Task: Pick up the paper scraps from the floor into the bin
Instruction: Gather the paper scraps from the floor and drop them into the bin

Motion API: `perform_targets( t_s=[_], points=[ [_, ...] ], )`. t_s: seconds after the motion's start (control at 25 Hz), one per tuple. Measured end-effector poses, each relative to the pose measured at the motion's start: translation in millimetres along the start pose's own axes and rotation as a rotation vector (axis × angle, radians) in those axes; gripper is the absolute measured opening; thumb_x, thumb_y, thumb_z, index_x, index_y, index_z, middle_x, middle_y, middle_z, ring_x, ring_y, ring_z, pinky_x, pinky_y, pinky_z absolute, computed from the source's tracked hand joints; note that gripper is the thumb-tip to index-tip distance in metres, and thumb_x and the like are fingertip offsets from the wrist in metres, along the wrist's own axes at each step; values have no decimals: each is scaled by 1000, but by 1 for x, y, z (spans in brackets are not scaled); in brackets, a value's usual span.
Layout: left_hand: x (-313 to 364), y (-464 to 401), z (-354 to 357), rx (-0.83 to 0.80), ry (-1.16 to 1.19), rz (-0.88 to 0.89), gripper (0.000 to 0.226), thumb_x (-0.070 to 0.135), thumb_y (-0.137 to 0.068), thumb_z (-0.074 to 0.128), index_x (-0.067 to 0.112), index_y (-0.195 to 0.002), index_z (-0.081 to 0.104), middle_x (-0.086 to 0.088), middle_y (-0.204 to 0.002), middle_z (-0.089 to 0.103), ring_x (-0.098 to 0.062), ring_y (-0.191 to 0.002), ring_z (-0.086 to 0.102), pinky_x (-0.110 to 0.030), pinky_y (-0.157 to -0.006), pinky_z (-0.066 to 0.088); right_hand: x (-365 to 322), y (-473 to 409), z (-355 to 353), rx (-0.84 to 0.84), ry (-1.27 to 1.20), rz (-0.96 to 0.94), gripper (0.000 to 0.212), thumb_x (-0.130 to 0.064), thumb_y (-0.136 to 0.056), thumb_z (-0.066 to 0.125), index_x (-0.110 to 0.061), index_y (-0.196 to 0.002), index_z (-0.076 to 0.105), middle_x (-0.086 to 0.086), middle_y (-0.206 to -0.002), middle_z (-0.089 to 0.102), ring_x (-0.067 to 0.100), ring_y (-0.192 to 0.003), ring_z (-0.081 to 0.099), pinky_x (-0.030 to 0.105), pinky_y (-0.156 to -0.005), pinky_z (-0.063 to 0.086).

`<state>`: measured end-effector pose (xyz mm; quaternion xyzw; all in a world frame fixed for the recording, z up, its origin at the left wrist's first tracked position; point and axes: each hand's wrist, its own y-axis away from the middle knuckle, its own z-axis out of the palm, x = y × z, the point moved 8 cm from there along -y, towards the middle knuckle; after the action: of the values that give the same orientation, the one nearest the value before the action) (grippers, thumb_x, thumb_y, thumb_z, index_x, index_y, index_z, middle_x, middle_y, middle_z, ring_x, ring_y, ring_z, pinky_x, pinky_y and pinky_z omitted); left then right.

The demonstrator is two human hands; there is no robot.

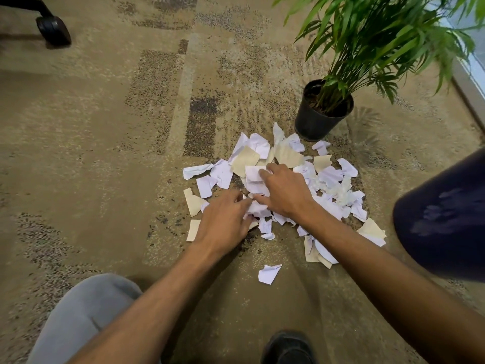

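1. The paper scraps (283, 179), white and cream, are spread in a loose pile on the carpet (91, 153), just in front of the black pot (312, 124) of a green plant (380, 35). One single scrap (269, 274) is lying apart, nearer to the person.

2. The left hand (223, 219) is placed on the near left edge of the pile, and its fingers are curled around some white pieces. The right hand (284, 191) is laid on the middle of the pile; its fingers are bent down over the scraps, and a white piece is pressed or pinched under the fingertips. It seems that the scraps are being gathered between both hands.

3. A dark blue rounded object (443, 219) is seen blurred at the right edge. It may be the bin, but this cannot be told for sure.

4. A chair wheel (53, 30) is seen far at the top left, and a grey knee (86, 311) and a black shoe (288, 348) at the bottom.

5. Risks, as judged from here: small pieces can slip out if too many are lifted at once, because the scraps are thin and loose. The scraps next to the pot can be left behind, and the single near scrap can be forgotten.
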<state>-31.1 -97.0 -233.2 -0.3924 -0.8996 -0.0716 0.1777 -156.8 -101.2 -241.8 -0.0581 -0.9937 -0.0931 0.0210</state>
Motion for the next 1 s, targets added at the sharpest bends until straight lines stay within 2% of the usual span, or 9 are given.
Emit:
perform_targets(
  t_s=[0.12,0.32,0.4,0.48,0.6,0.72,0.84,0.92,1.0],
  points=[
    [4,3,19,-136,-63,-1,45,37,-86,61,18,-127,54,-2,-116,52,-20,-108,45,-32,-72,47,3,-4,-1,36,-7,33,45,-43,-91,56,-10,-122,54,11,-119,57,29,-106,55,37,-72,45],
    [0,2,25,-191,-50,-42,52,32,-80,65,15,-127,52,-4,-115,51,-22,-108,45,-39,-75,52,2,-6,0,65,-26,-2,20,-19,-91,51,-6,-104,59,13,-99,63,33,-89,60,35,-61,34],
    [1,4,25,-195,-47,-39,48,32,-81,64,13,-124,54,-5,-113,52,-23,-106,46,-37,-72,50,8,-4,-4,103,-61,-2,13,-13,-91,49,-6,-93,59,12,-89,63,33,-79,60,34,-56,33],
    [3,3,22,-164,-71,-22,38,31,-84,60,13,-117,56,-4,-105,53,-23,-99,49,-34,-63,43,17,2,-12,182,-155,36,15,-14,-91,51,-5,-90,63,9,-85,64,31,-72,59,35,-53,37],
    [6,2,20,-117,-115,-15,24,29,-88,55,12,-106,56,-5,-97,53,-25,-93,51,-33,-58,33,28,17,-28,314,-357,61,21,-20,-94,55,-6,-97,70,7,-91,63,29,-73,59,38,-58,48],
    [10,4,26,-125,-134,-14,32,33,-90,59,11,-112,53,-7,-105,54,-27,-99,49,-37,-63,41,34,33,-42,431,-463,58,18,-17,-91,61,-5,-98,71,7,-87,61,27,-70,59,40,-58,49],
    [13,6,29,-108,-151,-27,40,32,-89,59,11,-121,48,-9,-111,57,-28,-102,51,-38,-68,44,43,46,-49,472,-519,122,22,-23,-90,63,-5,-99,73,8,-86,69,24,-74,62,41,-64,52],
    [17,5,28,-92,-171,-13,34,28,-91,56,9,-118,50,-10,-107,60,-29,-98,55,-37,-67,43,52,57,-55,511,-623,202,23,-24,-89,67,-7,-103,74,5,-94,74,16,-81,65,34,-74,54],
    [18,6,23,-66,-174,-11,22,25,-92,54,9,-106,56,-9,-98,62,-28,-90,58,-35,-64,41,64,71,-66,557,-739,292,19,-20,-85,71,-6,-98,75,4,-93,74,10,-82,62,27,-76,50]
  ],
)
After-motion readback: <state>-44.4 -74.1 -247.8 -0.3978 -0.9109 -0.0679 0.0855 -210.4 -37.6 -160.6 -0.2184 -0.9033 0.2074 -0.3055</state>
